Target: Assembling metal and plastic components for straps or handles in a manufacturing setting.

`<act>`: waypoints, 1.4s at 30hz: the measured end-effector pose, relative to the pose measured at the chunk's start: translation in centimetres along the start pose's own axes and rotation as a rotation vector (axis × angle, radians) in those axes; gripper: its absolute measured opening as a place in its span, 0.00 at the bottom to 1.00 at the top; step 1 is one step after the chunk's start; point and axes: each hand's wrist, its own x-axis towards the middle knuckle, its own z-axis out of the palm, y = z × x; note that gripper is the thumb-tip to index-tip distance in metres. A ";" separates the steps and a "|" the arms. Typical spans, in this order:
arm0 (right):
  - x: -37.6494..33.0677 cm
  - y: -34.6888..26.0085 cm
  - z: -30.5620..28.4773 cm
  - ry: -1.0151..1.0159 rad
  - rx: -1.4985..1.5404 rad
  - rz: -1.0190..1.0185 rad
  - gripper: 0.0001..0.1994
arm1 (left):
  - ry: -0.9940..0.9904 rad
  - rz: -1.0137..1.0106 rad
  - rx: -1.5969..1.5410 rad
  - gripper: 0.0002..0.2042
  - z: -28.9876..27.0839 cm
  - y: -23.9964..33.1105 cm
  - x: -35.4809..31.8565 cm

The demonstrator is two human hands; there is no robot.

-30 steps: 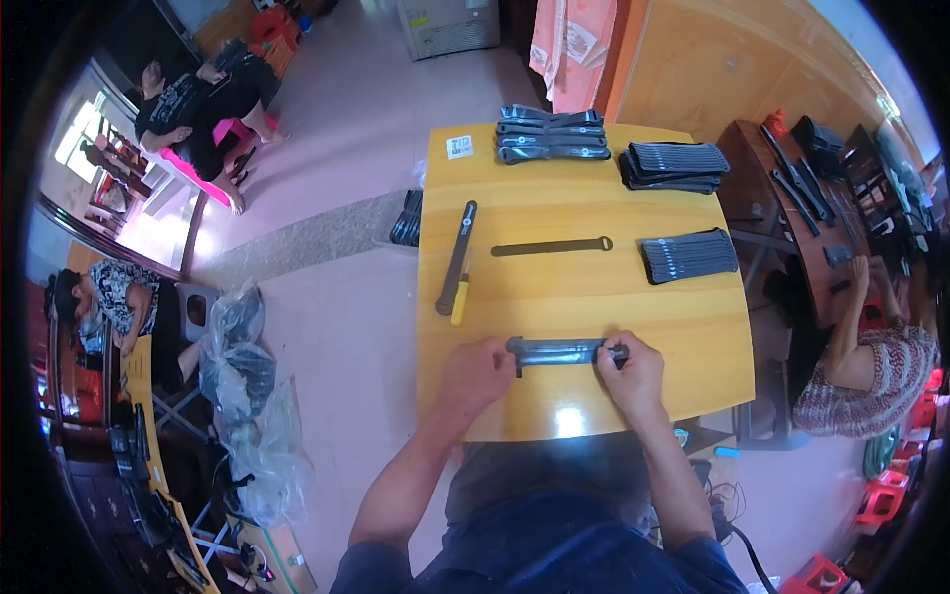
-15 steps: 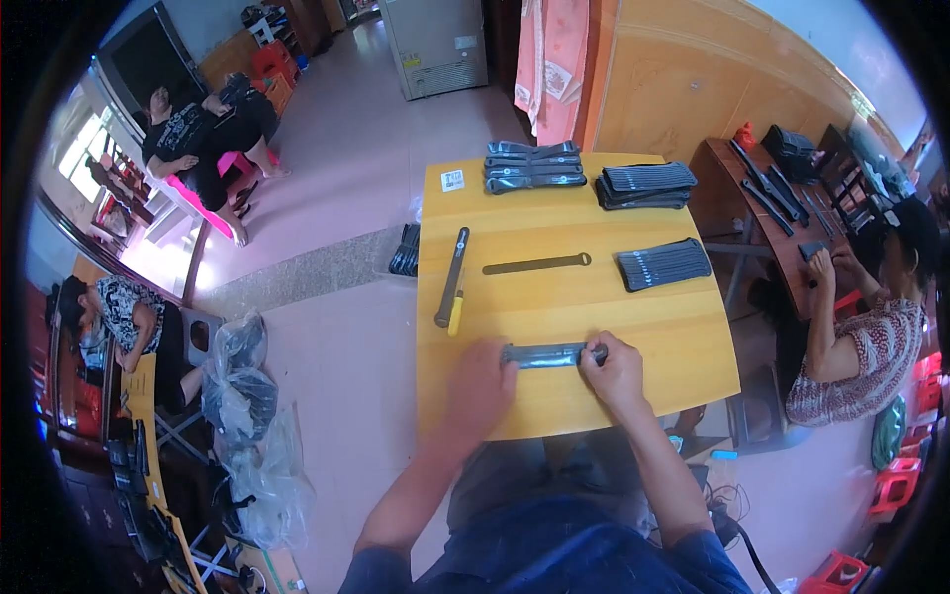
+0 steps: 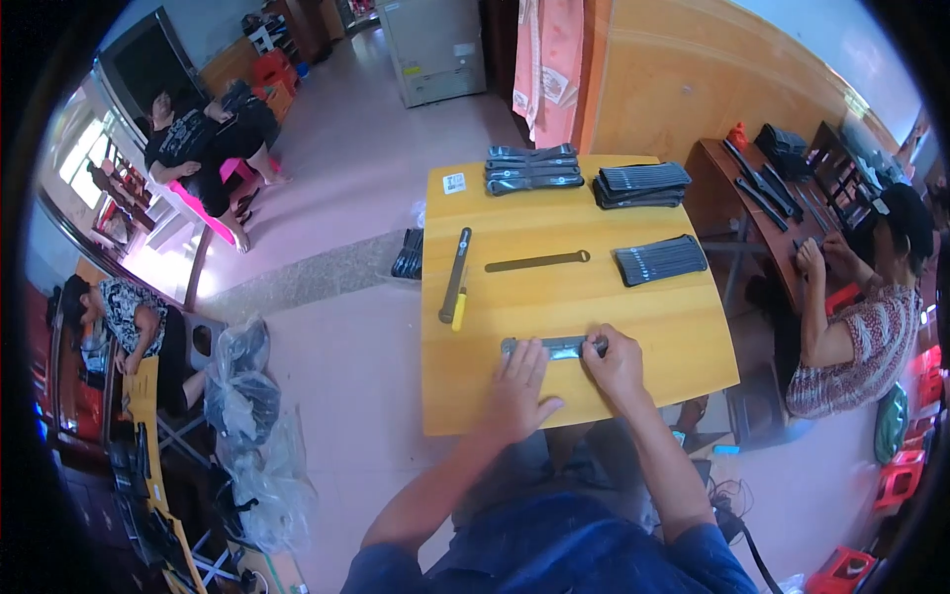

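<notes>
On the near part of the table lies a short, dark, flat bundle of straps (image 3: 566, 348) with a shiny, film-like surface. My left hand (image 3: 520, 391) presses flat on its left part, fingers stretched out and thumb apart. Closed round its right end is my right hand (image 3: 616, 361), whose fingertips partly hide that end. Beyond them lies a single dark strap (image 3: 537, 261) with a ring at its right end. Farther left, a longer dark strap (image 3: 456, 272) slants beside a yellow-handled tool (image 3: 460, 309), which it partly covers.
Strap stacks stand on the wooden table (image 3: 534, 302): crossed bundles (image 3: 534, 169) at the back, a tall stack (image 3: 641, 185) and a flatter stack (image 3: 660, 260) at right. People sit left and right. Clear plastic bags (image 3: 247, 416) lie on the floor at left.
My left hand has gone from gripping the bundle's left end to lying flat over it with fingers extended. The right hand stays at the right end.
</notes>
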 end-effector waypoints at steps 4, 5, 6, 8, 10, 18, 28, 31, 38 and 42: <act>-0.1 0.0 0.1 -0.005 -0.011 0.027 0.06 | -0.021 -0.108 0.056 0.46 -1.8 -1.6 -2.2; -0.1 0.0 0.2 -0.006 -0.022 0.013 0.06 | -0.029 -0.132 0.072 0.46 -2.0 -1.7 -2.5; -0.2 0.0 0.2 -0.001 -0.026 0.015 0.06 | -0.028 -0.126 0.070 0.46 -2.0 -1.6 -2.6; -0.3 -0.2 0.2 -0.006 -0.019 0.025 0.07 | -0.019 -0.134 0.097 0.45 -2.0 -1.5 -2.6; -0.4 -0.4 -0.2 0.006 -0.036 0.016 0.07 | -0.003 -0.125 0.109 0.45 -1.9 -1.4 -2.6; -0.6 0.8 -3.0 0.031 -0.163 0.118 0.09 | -0.032 -0.137 0.105 0.44 -2.3 -1.2 -2.4; -0.6 1.4 -4.1 0.087 -0.224 0.100 0.08 | -0.040 -0.130 0.100 0.43 -2.1 -1.6 -2.4; -1.8 -1.2 -2.7 0.078 -0.181 -0.271 0.12 | -0.018 -0.114 0.116 0.43 -1.8 -1.7 -2.5; -5.0 -4.3 2.5 -0.374 -0.379 -0.507 0.39 | -0.036 -0.132 0.168 0.42 -1.1 -2.0 -2.4; -4.8 -1.9 0.7 -0.403 -0.407 -0.407 0.42 | -0.036 -0.125 0.144 0.41 -1.7 -1.5 -2.2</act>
